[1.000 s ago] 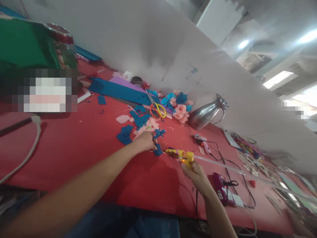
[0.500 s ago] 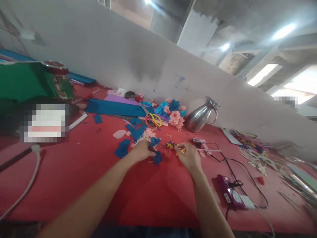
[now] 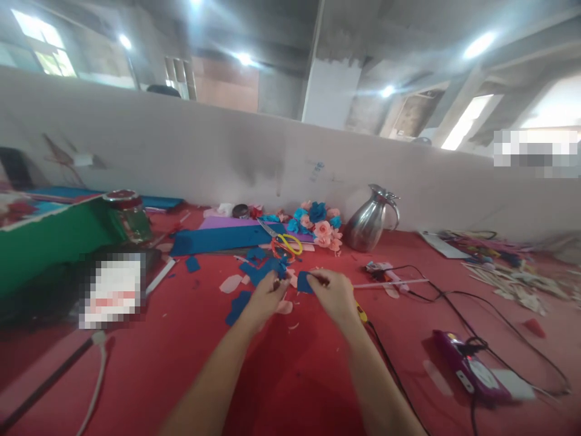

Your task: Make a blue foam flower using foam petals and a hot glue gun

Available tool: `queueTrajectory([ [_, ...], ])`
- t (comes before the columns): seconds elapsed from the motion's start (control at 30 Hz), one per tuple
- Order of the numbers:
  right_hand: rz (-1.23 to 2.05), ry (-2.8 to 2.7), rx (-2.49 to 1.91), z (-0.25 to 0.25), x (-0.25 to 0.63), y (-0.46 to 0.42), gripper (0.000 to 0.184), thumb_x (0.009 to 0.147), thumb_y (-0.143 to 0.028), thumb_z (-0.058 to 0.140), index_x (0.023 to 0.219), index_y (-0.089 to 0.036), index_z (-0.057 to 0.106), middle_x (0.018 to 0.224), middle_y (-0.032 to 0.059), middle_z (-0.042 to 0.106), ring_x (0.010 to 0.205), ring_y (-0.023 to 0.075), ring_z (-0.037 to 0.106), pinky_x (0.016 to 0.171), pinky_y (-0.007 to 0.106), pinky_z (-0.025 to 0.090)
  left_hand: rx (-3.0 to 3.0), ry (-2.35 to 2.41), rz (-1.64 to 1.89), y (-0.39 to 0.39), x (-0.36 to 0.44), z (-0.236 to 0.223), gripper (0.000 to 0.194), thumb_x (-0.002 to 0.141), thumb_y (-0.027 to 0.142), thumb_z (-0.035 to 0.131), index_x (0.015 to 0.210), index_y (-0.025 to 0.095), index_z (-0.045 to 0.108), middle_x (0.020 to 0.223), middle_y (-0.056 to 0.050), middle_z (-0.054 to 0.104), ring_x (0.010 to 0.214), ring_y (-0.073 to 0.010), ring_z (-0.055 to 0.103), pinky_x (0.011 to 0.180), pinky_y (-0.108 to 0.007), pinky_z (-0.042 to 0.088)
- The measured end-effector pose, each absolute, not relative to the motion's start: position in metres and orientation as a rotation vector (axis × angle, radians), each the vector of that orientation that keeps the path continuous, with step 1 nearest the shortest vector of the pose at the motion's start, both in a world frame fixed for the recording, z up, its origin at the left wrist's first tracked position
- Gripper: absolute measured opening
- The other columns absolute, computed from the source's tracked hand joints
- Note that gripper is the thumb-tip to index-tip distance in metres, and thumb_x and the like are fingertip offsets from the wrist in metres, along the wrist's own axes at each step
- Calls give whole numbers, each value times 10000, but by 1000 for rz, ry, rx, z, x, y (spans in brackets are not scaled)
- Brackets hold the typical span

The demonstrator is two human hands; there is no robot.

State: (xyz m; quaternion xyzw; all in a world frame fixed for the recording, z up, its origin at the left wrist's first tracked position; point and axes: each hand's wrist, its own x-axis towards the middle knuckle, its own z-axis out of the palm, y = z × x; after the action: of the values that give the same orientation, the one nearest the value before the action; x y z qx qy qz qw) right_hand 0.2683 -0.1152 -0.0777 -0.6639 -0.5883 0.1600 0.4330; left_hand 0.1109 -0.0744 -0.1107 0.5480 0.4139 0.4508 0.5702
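So my right hand (image 3: 333,295) is pinching a small blue foam petal (image 3: 304,282) just above the red desk (image 3: 290,375), left hand (image 3: 267,295) pinched on another blue scrap (image 3: 276,274) beside it. Best bet: line edges up slowly, fingertips near the rim.

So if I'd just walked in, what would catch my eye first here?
Probably the two hands at the middle of the red table: the right hand pinches a small blue piece, the left hand another blue scrap. Behind them a cluster of pink and blue paper flowers sits beside a shiny metal jug at the wall.
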Motion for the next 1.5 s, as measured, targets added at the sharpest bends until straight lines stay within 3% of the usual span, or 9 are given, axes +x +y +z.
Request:
queueTrajectory([
  [0.13, 655, -1046, -1387, -89, 271, -112, 284, 710, -397, 633, 850, -185, 761, 744, 42, 737, 663, 202, 635, 638, 306, 473, 1168, 832, 1062, -79, 111, -103, 356, 717, 497, 650, 781, 150, 610, 583, 52, 407, 539, -80, 353, 511, -192, 316],
  [0.33, 830, -761, -1201, -94, 270, -110, 317, 614, -440, 710, 754, -161, 764, 615, 34, 694, 538, 150, 556, 534, 275, 432, 1005, 744, 973, -87, 117, -92, 356, 683, 461, 717, 830, 164, 587, 637, 11, 570, 519, -72, 386, 474, -175, 331],
  [0.47, 838, -714, -1176, -93, 268, -110, 352, 609, -454, 716, 779, -150, 768, 628, 46, 698, 538, 150, 559, 501, 260, 409, 895, 697, 975, -91, 120, -92, 351, 673, 413, 752, 743, 189, 491, 606, 37, 568, 482, -59, 387, 466, -167, 346],
  [0.63, 891, -686, -1141, -90, 265, -110, 327, 605, -433, 714, 772, -157, 765, 655, 44, 708, 551, 151, 575, 522, 266, 439, 807, 704, 952, -93, 123, -93, 363, 623, 391, 798, 743, 171, 536, 687, 44, 551, 522, -40, 418, 530, -175, 411],
  [0.87, 956, -683, -1093, -87, 257, -113, 297, 650, -416, 678, 789, -159, 730, 651, 24, 698, 557, 146, 603, 555, 263, 478, 794, 686, 953, -92, 130, -96, 339, 590, 322, 828, 695, 156, 551, 705, 37, 546, 563, -33, 429, 534, -133, 385],
  [1.2, 963, -680, -1095, -91, 254, -112, 277, 671, -417, 661, 772, -159, 662, 663, 18, 680, 568, 146, 620, 539, 251, 486, 883, 730, 954, -89, 131, -106, 310, 629, 340, 798, 673, 162, 548, 706, 31, 569, 623, -68, 495, 617, -188, 420],
  [1.5, 960, -702, -1060, -89, 250, -114, 221, 676, -388, 665, 728, -173, 652, 652, 9, 672, 582, 147, 610, 546, 253, 470, 961, 765, 966, -84, 130, -116, 282, 684, 354, 749, 688, 166, 539, 632, 33, 549, 587, -76, 474, 564, -189, 372],
])
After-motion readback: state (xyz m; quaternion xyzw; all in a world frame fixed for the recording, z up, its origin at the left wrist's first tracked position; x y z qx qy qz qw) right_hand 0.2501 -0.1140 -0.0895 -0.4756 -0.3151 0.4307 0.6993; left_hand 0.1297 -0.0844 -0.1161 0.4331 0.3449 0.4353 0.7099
